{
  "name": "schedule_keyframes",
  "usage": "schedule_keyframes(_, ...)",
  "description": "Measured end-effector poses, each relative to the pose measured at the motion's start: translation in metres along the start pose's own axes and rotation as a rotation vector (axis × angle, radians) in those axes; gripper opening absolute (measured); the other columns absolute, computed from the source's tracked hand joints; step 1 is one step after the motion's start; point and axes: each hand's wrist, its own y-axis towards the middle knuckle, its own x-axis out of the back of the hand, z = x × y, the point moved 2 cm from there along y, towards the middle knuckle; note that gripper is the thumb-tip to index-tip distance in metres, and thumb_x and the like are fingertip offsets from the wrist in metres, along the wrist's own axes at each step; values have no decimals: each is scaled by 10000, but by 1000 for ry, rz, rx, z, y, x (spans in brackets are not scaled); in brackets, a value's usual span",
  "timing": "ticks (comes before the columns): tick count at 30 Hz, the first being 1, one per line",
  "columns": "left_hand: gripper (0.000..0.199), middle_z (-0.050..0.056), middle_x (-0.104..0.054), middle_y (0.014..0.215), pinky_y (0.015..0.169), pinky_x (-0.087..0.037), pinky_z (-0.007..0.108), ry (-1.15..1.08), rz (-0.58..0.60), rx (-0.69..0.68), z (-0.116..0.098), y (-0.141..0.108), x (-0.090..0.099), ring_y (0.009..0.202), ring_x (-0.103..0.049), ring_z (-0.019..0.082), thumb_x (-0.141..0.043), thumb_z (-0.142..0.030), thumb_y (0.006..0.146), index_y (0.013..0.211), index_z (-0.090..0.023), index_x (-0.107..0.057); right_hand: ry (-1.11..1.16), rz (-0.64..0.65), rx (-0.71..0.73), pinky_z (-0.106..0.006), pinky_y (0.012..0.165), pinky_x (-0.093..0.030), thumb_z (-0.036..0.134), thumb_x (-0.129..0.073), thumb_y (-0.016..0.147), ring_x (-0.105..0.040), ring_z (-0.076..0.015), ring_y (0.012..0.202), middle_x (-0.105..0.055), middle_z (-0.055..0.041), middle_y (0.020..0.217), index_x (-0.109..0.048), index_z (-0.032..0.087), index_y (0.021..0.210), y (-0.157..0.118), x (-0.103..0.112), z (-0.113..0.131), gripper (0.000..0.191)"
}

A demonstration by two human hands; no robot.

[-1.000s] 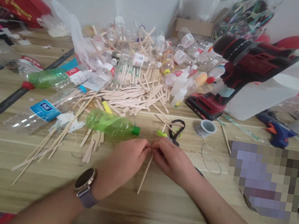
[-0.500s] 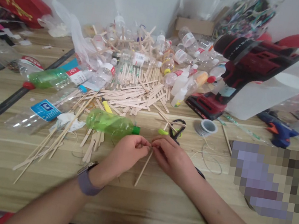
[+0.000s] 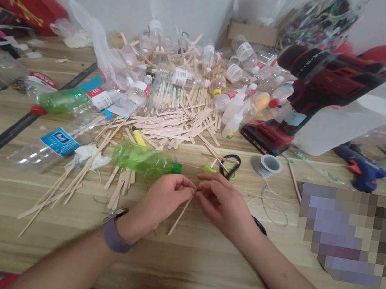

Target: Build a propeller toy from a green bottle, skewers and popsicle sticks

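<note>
A thin wooden stick (image 3: 180, 217) slants down towards me from where my two hands meet. My left hand (image 3: 167, 198), with a watch on its wrist, is closed in a pinch at the stick's upper part. Opposite it, fingertips touching the same spot, my right hand (image 3: 224, 201) is pinched too. Whether thread lies between the fingertips is too small to tell. Just beyond the fingers are a yellow-green piece (image 3: 210, 168) with a stick through it and black-handled scissors (image 3: 230, 165). A green bottle (image 3: 144, 158) lies on its side beyond my left hand.
Wooden craft sticks (image 3: 170, 126) are heaped mid-table, with plastic bottles (image 3: 244, 49) behind. A red and black power drill (image 3: 308, 95) stands at right, near a grey spool (image 3: 269, 165) and a blue glue gun (image 3: 364, 170). Long sticks (image 3: 71, 183) lie at left. A blurred-out patch (image 3: 343, 239) covers the right.
The lower end of the stick has swung slightly left. My hands stay together at nearly the same place, and the right fingers have shifted a little.
</note>
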Motion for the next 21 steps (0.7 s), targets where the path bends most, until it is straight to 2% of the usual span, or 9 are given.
schedule_keyframes(4, 119, -27, -592, 669, 588, -365, 240, 10, -11, -14, 1, 0, 0, 622, -512, 130, -581, -244, 739, 798, -170, -654, 47, -23, 17, -263, 592, -518, 157, -536, 873, -649, -229, 968, -643, -120, 1010, -563, 201, 779, 1, 2, 6, 107)
schedule_keyframes(7, 129, -29, -594, 674, 587, -361, 243, 19, -9, -8, 1, 0, -1, 623, -513, 134, -570, -233, 733, 814, -170, -647, 134, -27, -19, -240, 563, -505, 156, -536, 858, -639, -224, 981, -635, -117, 1017, -548, 207, 772, 2, 6, 11, 100)
schedule_keyframes(10, 128, -33, -578, 663, 577, -348, 241, 24, -11, -2, 0, 0, 0, 614, -499, 134, -573, -235, 723, 807, -172, -645, 153, -55, -63, -220, 515, -471, 162, -524, 867, -641, -184, 853, -642, -110, 1025, -547, 207, 782, 3, 12, 12, 99)
schedule_keyframes(13, 122, -36, -566, 651, 564, -337, 239, 20, -9, 3, -1, 0, 0, 594, -479, 128, -581, -257, 724, 787, -176, -648, 98, -80, -40, -225, 502, -448, 181, -512, 894, -597, -140, 681, -654, -103, 1000, -557, 202, 799, 3, 16, 10, 107)
schedule_keyframes(18, 126, -62, -519, 608, 499, -288, 234, 2, 7, 30, -4, -3, 0, 486, -362, 89, -572, -278, 751, 792, -182, -642, -18, 41, -11, -250, 503, -448, 214, -561, 881, -495, -72, 502, -620, -98, 1092, -611, 194, 913, -2, 13, 3, 63)
schedule_keyframes(21, 117, -64, -507, 602, 485, -271, 232, -10, 9, 43, -5, -4, 0, 476, -343, 82, -571, -268, 755, 789, -180, -640, -54, 80, -15, -252, 500, -450, 201, -551, 874, -517, -74, 510, -603, -102, 1138, -624, 196, 923, -5, 9, 2, 87)
